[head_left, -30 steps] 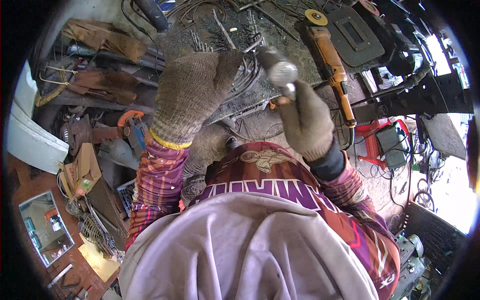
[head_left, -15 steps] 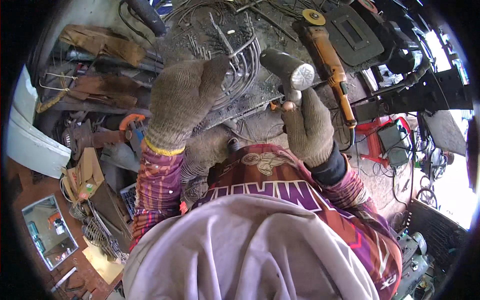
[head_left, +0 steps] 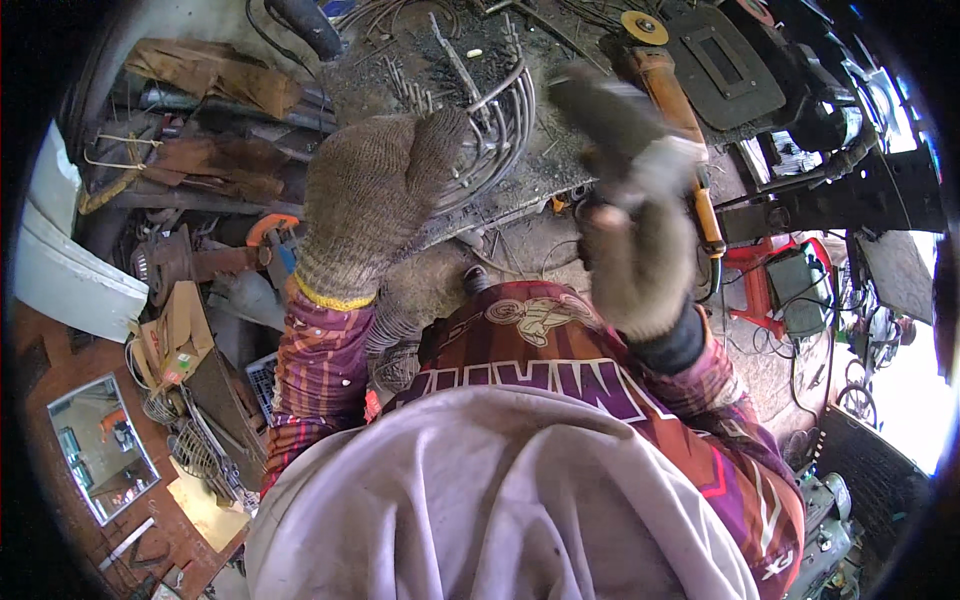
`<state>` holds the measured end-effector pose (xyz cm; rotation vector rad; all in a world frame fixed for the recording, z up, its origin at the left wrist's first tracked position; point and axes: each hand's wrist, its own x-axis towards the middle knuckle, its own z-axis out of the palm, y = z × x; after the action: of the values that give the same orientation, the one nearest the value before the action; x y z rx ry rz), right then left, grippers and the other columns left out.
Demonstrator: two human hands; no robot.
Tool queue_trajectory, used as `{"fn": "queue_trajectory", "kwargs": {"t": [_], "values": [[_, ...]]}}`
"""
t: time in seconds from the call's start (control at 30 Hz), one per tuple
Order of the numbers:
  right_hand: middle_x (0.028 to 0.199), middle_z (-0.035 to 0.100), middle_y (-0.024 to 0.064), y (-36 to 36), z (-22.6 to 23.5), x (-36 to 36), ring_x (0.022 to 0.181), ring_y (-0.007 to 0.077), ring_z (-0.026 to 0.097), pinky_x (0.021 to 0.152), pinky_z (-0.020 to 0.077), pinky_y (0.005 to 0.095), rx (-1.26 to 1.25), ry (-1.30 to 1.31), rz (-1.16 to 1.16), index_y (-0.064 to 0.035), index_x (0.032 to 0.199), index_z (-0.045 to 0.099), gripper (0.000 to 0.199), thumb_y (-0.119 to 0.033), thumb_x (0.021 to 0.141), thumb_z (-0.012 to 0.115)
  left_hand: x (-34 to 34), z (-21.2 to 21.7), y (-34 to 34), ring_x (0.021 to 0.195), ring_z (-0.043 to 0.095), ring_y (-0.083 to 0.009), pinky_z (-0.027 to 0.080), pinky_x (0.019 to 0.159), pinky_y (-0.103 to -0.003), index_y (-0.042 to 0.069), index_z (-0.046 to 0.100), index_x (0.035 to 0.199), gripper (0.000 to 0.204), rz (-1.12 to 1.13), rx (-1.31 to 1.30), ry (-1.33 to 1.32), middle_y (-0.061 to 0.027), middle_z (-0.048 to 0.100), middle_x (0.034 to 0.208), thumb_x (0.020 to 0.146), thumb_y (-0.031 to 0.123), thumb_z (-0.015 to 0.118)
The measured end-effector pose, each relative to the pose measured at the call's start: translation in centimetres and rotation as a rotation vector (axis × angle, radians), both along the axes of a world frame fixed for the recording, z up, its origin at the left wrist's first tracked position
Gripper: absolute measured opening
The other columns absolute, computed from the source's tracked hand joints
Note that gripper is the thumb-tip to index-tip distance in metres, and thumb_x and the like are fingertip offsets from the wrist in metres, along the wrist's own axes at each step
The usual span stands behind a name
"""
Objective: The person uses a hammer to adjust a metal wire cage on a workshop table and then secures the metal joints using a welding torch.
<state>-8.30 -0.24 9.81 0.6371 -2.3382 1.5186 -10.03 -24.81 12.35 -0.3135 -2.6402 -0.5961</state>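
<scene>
Both my hands wear grimy knitted work gloves. My left hand (head_left: 370,200) is closed around a set of curved metal rods (head_left: 498,90) at the near edge of the metal workbench (head_left: 365,70); its fingers mostly hide the gripped part. To the right, my right hand (head_left: 645,270) is wrapped around the short handle of a hammer (head_left: 625,125) with a thick cylindrical metal head. The hammer is raised beside the rods, apart from them, and smeared by motion. Short rod pieces (head_left: 410,92) stand behind my left hand.
An orange angle grinder (head_left: 672,95) lies right of the hammer, beside a dark welding shield (head_left: 765,90). Rusty metal sheets (head_left: 215,75) fill the left side. A red stand (head_left: 750,290) holds a boxy device at right. A framed mirror (head_left: 105,450) lies lower left.
My right hand and the hammer have swung rightward, and the hammer has turned and blurred. My left hand keeps its hold on the rods. The whole view has shifted slightly.
</scene>
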Motion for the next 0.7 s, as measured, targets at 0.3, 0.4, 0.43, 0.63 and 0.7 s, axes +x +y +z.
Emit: {"fn": "queue_trajectory", "kwargs": {"t": [0.3,0.4,0.43,0.63,0.7], "values": [[0.083,0.066,0.0235,-0.1,-0.1,-0.6,0.079,0.046,0.066,0.065,0.0509,0.0495,0.231,-0.207,0.019,0.0005,0.115,0.057,0.036,-0.029,0.095,0.062,-0.2,1.2,-0.3,0.054,0.057,-0.0391,0.044,0.051,-0.047,0.004,0.063,0.065,0.06,-0.022,-0.031,0.12,-0.0174,0.055,0.058,0.101,0.051,0.05],[0.082,0.066,0.0238,-0.1,0.3,-0.8,0.079,0.0453,0.066,0.065,0.0503,0.0491,0.106,-0.153,0.01,0.0,0.115,0.056,0.035,-0.029,0.097,0.06,-0.7,1.3,0.1,0.052,0.057,-0.038,0.043,0.049,-0.046,0.005,0.065,0.067,0.059,-0.065,0.013,0.001,-0.0162,0.055,0.058,0.1,0.052,0.051],[0.082,0.065,0.024,0.1,0.0,-0.5,0.079,0.0451,0.066,0.066,0.0503,0.0489,0.113,-0.192,0.012,-0.0001,0.115,0.055,0.034,-0.029,0.097,0.059,-0.2,0.9,0.3,0.053,0.057,-0.0376,0.043,0.049,-0.046,0.005,0.066,0.068,0.058,-0.048,0.044,-0.003,-0.016,0.056,0.059,0.1,0.052,0.052],[0.084,0.064,0.0242,0.1,-1.1,0.1,0.079,0.0447,0.066,0.066,0.0501,0.0493,0.167,-0.186,0.031,-0.0002,0.115,0.055,0.033,-0.026,0.096,0.061,0.0,0.8,0.9,0.058,0.06,-0.037,0.044,0.053,-0.046,0.007,0.068,0.07,0.053,-0.069,-0.007,0.007,-0.0167,0.058,0.061,0.1,0.049,0.054],[0.085,0.064,0.0241,0.0,-1.1,0.1,0.079,0.0447,0.065,0.065,0.05,0.0494,0.145,-0.193,0.055,-0.0003,0.114,0.055,0.032,-0.025,0.095,0.062,0.0,0.6,0.8,0.059,0.061,-0.0371,0.045,0.054,-0.046,0.007,0.068,0.071,0.052,-0.081,-0.048,0.039,-0.017,0.059,0.062,0.1,0.047,0.054]]}}
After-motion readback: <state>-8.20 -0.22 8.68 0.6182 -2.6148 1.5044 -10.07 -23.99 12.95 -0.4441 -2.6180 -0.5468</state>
